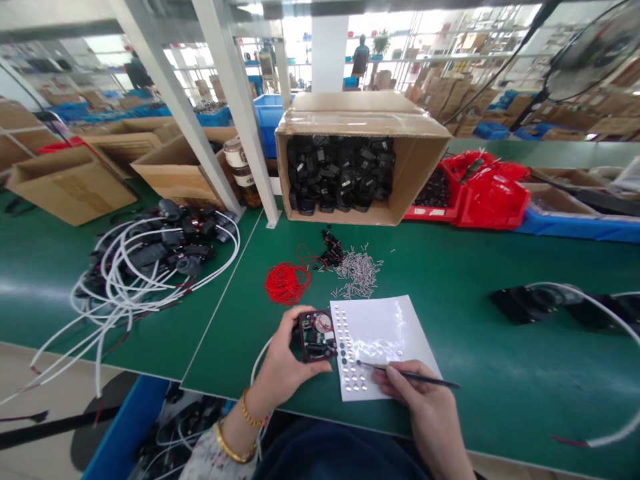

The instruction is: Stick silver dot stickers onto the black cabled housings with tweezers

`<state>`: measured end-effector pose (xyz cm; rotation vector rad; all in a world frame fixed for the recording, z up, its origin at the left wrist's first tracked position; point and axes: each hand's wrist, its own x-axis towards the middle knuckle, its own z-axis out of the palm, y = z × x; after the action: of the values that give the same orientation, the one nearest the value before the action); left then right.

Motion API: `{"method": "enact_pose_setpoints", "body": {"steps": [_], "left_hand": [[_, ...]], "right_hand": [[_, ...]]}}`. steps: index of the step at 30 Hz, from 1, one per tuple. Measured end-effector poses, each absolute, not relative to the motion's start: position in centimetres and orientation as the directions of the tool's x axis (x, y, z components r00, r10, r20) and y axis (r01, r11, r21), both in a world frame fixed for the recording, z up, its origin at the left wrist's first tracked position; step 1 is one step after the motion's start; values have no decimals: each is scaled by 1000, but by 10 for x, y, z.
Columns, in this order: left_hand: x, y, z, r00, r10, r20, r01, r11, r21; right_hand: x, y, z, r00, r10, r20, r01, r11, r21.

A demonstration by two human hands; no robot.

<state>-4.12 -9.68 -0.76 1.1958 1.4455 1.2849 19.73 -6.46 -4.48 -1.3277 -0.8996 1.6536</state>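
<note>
My left hand point(285, 363) grips a small open black housing point(318, 335) by its sides. A circuit board and a round silvery part show inside it, and a white cable runs down behind the wrist. My right hand point(420, 393) is closed round a thin dark pen-like tool point(407, 375); I cannot make out its exact kind. Its tip is over a white sheet point(385, 333), at the rows of small round shiny dots along the sheet's left side. The housing is beside that sheet's left edge.
Behind the sheet lie small metal pins point(357, 272), a coil of red wire point(287, 283) and small black parts point(331, 250). A cardboard box point(367, 123) of black housings stands at the back. Cabled units point(155, 253) lie left, others point(530, 303) right. Red bins point(493, 200) stand back right.
</note>
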Motion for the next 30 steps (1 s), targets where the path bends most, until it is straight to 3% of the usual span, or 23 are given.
{"method": "enact_pose_setpoints", "body": {"steps": [5,8,12,30], "left_hand": [[-26,-91,-26,-215,976,46,88,-28,996],[-19,-92,-34,-218,975,52,147,-20,989],[-14,-93,-38,-246,968,48,175,-5,985],[-14,-91,-34,-250,968,15,169,28,985]], "right_hand": [[203,-48,-36,-264,831,-490,-370,-557,-744],[185,-44,-16,-349,824,-446,-448,-565,-693],[150,-45,3,-337,869,-362,-511,-492,-705],[133,-41,6,-251,891,-379,-383,-451,-806]]}}
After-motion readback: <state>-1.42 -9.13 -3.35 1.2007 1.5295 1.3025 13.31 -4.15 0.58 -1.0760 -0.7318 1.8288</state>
